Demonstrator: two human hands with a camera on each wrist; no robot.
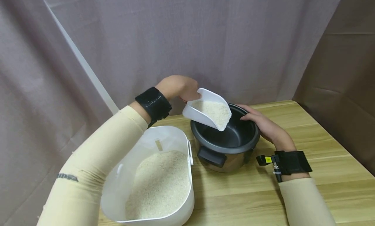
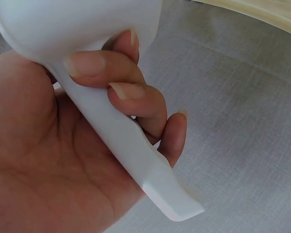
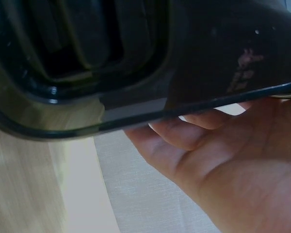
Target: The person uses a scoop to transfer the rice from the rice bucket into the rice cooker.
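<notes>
One scoop [image 1: 208,111] of rice gripped by left hand [image 1: 177,87], tilted over one cooker pot [image 1: 227,138], right hand [image 1: 261,122] clasping its rim, one rice tub [image 1: 152,177], one worktop [image 1: 322,167]

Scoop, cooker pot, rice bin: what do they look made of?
Scoop: white plastic, smooth and semi-glossy; thin moulded handle in the left hand.
Cooker pot: likely coated metal, with a dark matte inside and a brushed, steel-looking outer shell.
Rice bin: translucent white plastic; the rice shows faintly through its wall.
Table: wood or wood-look laminate, grain visible.
</notes>
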